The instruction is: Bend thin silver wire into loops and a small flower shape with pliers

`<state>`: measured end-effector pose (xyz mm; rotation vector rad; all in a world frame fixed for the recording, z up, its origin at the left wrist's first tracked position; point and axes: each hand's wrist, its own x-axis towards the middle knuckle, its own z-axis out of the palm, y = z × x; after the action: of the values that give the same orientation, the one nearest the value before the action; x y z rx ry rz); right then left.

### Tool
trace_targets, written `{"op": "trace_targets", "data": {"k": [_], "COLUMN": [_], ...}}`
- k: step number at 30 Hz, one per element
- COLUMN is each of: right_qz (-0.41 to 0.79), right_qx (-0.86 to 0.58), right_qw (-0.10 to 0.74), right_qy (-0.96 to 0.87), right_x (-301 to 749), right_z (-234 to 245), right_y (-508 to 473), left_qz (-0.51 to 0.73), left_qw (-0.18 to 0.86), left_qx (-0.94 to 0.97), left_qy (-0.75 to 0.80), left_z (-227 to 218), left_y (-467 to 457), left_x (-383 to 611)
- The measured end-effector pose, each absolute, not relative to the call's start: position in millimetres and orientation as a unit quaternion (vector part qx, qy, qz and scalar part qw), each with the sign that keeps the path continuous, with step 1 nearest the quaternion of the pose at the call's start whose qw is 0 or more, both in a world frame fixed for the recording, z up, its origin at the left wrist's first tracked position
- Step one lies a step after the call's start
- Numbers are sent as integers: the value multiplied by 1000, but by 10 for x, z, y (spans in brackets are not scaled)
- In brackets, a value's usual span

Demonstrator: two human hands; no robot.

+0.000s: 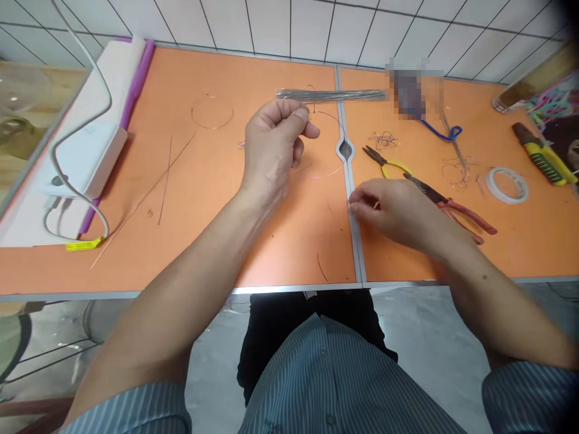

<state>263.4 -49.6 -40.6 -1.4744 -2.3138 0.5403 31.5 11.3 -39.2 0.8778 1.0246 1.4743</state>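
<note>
My left hand (274, 141) is raised over the middle of the orange table, thumb and fingers pinched on a thin copper-coloured wire (332, 119). This wire curves to the right in a wide loop, with a small pinkish stretch low on it. My right hand (384, 208) is lower, beside the grey seam of the table, its fingers curled together; whatever they hold, if anything, is hidden. Just beyond it are yellow-handled pliers (388, 163) and red-handled pliers (459, 210), partly covered by the hand. A bundle of straight grey wires (344, 95) lies behind my left hand.
On the left lie a wire ring (212, 127), two straight wires (149, 191) and a white power adapter (85, 160) with a cable. To the right are a tape roll (506, 185), a tangle of thin wire (383, 140) and a yellow-black tool (543, 154). A tiled wall (312, 30) stands behind.
</note>
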Motion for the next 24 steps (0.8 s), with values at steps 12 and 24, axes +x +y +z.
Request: {"op": "trace_targets", "data": {"k": [12,24], "right_qz": [171,165], "right_qx": [-593,-599], "right_qw": [30,44], "right_qy": [-786,-782], "right_x": [2368,2370], "right_z": [-491,-613], "right_y": [-962,-1072], "left_qz": [643,644], "left_qw": [568,534], "left_qx": [332,381], "left_qy": [393,395], "left_z": [-377,-481], "left_y": [135,196], "left_x": [333,271]}}
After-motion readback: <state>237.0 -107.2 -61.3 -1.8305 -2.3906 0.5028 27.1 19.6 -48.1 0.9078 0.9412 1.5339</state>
